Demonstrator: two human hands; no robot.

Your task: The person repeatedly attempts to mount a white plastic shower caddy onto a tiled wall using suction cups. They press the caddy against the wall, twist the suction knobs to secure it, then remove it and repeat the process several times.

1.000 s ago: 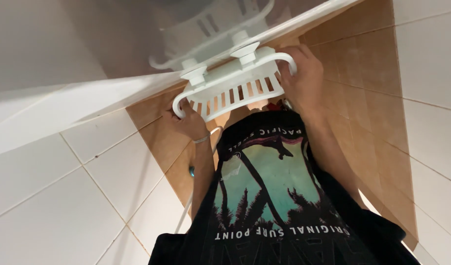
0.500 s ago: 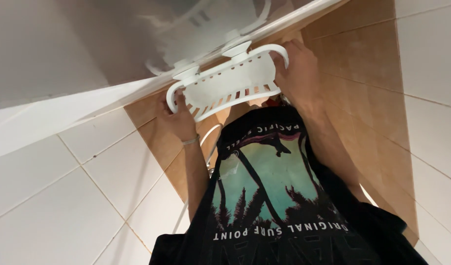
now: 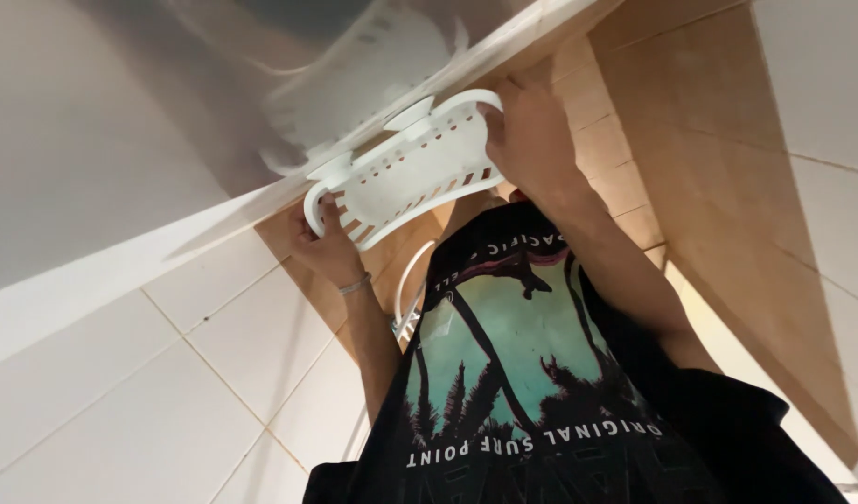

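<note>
A white slotted plastic basket point(image 3: 405, 177) with two suction cups point(image 3: 410, 117) is held up against a glossy pale surface point(image 3: 121, 140), which shows the basket's blurred reflection. My left hand point(image 3: 328, 250), with a thin bracelet on the wrist, grips the basket's left curved end. My right hand point(image 3: 533, 140) clasps its right end. Both arms reach up from my black printed t-shirt point(image 3: 531, 373). The basket is tilted, right end higher.
White wall tiles point(image 3: 149, 392) fill the lower left. Tan tiles point(image 3: 709, 187) run along the right, with white tiles beyond them. A thin white hose or cable point(image 3: 405, 289) hangs beneath the basket, next to my shirt.
The basket and both hands have shifted slightly left in view and the basket has tilted more, its suction cups now closer against the glossy surface. Both hands keep their grip.
</note>
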